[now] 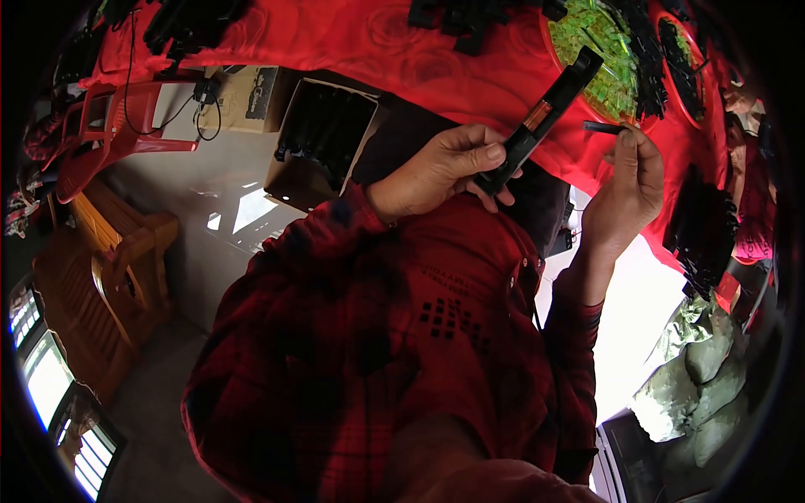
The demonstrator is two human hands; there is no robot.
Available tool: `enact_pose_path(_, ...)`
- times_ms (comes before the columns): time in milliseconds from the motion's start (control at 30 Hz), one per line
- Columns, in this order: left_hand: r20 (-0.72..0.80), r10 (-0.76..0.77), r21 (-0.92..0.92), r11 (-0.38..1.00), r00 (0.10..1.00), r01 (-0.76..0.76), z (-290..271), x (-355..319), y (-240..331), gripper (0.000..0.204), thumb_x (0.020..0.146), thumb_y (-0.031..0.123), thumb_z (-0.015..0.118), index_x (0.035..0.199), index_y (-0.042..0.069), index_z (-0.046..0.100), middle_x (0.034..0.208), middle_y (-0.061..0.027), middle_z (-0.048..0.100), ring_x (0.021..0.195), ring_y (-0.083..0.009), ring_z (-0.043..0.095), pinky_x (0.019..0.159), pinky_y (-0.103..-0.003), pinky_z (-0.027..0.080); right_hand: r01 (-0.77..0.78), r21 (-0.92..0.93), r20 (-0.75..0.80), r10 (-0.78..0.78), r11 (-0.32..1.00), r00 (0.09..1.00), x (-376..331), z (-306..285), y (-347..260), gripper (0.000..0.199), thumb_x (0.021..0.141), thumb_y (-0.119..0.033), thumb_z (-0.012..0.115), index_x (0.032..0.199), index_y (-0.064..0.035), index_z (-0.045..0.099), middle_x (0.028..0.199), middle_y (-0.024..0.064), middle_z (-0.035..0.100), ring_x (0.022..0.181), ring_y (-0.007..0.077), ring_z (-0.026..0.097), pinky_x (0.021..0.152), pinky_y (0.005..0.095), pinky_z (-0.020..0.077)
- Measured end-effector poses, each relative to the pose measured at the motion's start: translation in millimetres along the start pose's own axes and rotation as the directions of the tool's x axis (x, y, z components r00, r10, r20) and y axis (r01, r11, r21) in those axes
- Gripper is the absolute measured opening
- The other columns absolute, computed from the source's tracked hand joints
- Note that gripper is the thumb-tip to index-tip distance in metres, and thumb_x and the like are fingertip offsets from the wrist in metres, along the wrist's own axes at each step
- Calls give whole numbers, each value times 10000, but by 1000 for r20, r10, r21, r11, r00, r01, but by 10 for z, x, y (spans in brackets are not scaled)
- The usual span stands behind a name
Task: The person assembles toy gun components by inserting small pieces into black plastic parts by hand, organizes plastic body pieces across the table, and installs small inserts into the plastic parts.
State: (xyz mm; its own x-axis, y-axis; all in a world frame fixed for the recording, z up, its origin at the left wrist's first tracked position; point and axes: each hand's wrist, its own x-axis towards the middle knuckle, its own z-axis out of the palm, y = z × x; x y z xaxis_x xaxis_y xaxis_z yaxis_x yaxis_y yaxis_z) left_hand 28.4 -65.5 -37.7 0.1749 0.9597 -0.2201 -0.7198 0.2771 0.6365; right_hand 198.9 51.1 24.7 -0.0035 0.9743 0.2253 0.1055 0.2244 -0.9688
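Note:
My left hand is closed around the lower end of a long black plastic part. This part slants up to the right, has a rounded, hooked far end, and shows an orange-brown strip in its middle. Its lower end is partly covered by my thumb and fingers. To the right, my right hand pinches a short, thin black stick between thumb and fingertips. The stick points left, apart from the long part. Just beyond both hands lies a red-rimmed container full of small yellow-green translucent pieces.
A red cloth covers the table, with black parts at its far edge and a dark heap at right. An open cardboard box of black parts stands below. Left are a red plastic chair and wooden bench; pale sacks lie right.

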Motion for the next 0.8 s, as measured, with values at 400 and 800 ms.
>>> enact_pose_path(400,22,-28,49,998,999,27,1,17,-39,380,983,335,569,1198,23,533,1062,-118,663,840,-229,706,654,-315,583,-90,172,143,66,981,988,6,-97,38,104,919,-60,655,973,24,684,884,34,673,768,80,571,707,216,459)
enact_pose_path(800,-101,-112,208,969,989,131,-182,83,-156,429,957,345,614,1193,0,517,1056,-97,636,849,-227,688,675,-321,577,21,-238,348,65,971,935,-94,146,363,81,861,-45,705,899,19,674,778,38,641,685,65,568,627,224,456)
